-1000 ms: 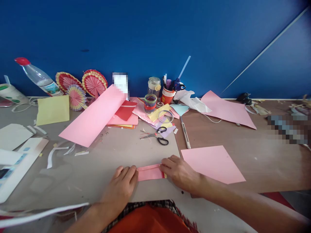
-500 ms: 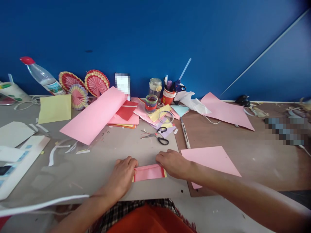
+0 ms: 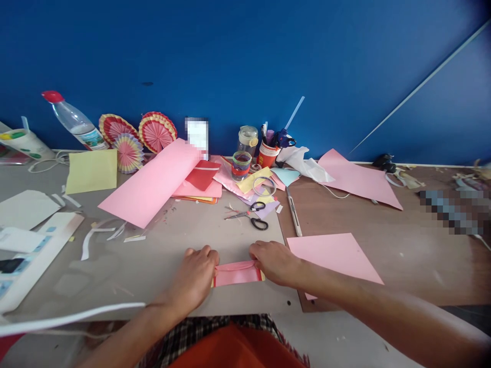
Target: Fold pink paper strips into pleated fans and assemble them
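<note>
A long white flat object with light-blue patches (image 3: 61, 232) lies at the lower left of the frame on the bench (image 3: 153, 278), whose top is grey here and brown further right. At the upper left, a clear plastic bottle with a red cap (image 3: 74, 117) leans beside three round pleated paper rosettes in pink, red, yellow and lilac (image 3: 157, 134); a square pale-yellow sheet (image 3: 92, 172) and a long pink paper sheet (image 3: 148, 184) come next. At lower centre, the left hand (image 3: 196, 278) has its grip closed on the left end of a small folded pink paper strip with red and yellow ends (image 3: 238, 276). Black-handled scissors (image 3: 247, 212) lie above it. The right hand (image 3: 276, 263) has its grip closed on the strip's upper right corner, its thumb hidden. Further right come a slim white-and-grey utility knife (image 3: 294, 214), a flat pink sheet (image 3: 335, 255) partly under the right forearm, and, behind, a curled pink sheet (image 3: 358, 179).
</note>
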The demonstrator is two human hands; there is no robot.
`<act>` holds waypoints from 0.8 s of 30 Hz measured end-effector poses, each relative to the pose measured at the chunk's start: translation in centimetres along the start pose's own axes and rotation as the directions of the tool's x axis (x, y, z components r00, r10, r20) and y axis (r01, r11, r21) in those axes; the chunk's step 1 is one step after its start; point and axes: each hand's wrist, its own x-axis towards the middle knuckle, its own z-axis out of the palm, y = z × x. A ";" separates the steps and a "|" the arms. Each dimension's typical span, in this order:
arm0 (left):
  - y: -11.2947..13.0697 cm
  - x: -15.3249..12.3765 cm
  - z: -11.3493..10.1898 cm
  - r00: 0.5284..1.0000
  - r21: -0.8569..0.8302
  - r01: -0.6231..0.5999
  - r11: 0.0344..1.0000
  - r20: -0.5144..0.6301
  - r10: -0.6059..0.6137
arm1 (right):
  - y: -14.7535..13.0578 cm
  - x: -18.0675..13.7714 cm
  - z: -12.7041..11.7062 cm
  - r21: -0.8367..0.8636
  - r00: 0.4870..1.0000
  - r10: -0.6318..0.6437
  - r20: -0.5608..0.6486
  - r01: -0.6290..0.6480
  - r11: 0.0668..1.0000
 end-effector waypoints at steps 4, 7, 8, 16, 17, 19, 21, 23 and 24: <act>-0.1 -0.1 0.0 1.000 -0.014 -0.018 1.000 -0.002 0.018 | -0.1 0.1 -0.4 0.029 0.999 0.013 0.042 -0.014 0.999; -0.2 -0.4 0.1 0.999 -0.054 -0.047 0.997 -0.013 0.047 | -0.3 -0.2 -0.8 0.041 0.996 0.015 0.088 -0.019 0.999; -0.2 -0.5 0.2 0.998 -0.070 -0.058 0.996 -0.017 0.057 | -0.4 -0.4 -0.8 0.042 0.996 0.012 0.088 -0.015 0.999; -0.3 -0.2 0.4 0.971 -0.065 -0.057 0.996 -0.235 0.040 | 0.3 -1.7 -1.3 0.158 0.990 0.044 -0.132 -0.023 0.987; -0.3 -0.1 0.3 0.955 -0.047 -0.053 0.997 -0.294 0.037 | 0.5 -1.6 -1.3 0.174 0.983 0.044 -0.178 -0.012 0.985; -0.3 0.3 0.3 0.925 -0.019 -0.041 0.999 -0.379 0.031 | 0.9 -1.3 -1.4 0.154 0.963 0.012 -0.269 0.030 0.988; -0.2 0.8 0.1 0.910 -0.008 -0.020 1.000 -0.415 0.015 | 1.4 -0.8 -1.4 0.066 0.932 -0.027 -0.363 0.055 0.996; -0.3 1.4 0.0 0.892 -0.015 0.011 1.000 -0.453 -0.017 | 1.7 -0.3 -1.4 -0.056 0.881 -0.070 -0.468 0.049 0.997; -0.3 1.7 -0.1 0.876 -0.016 0.028 0.999 -0.481 -0.032 | 1.8 -0.1 -1.4 -0.117 0.851 -0.099 -0.517 0.044 0.992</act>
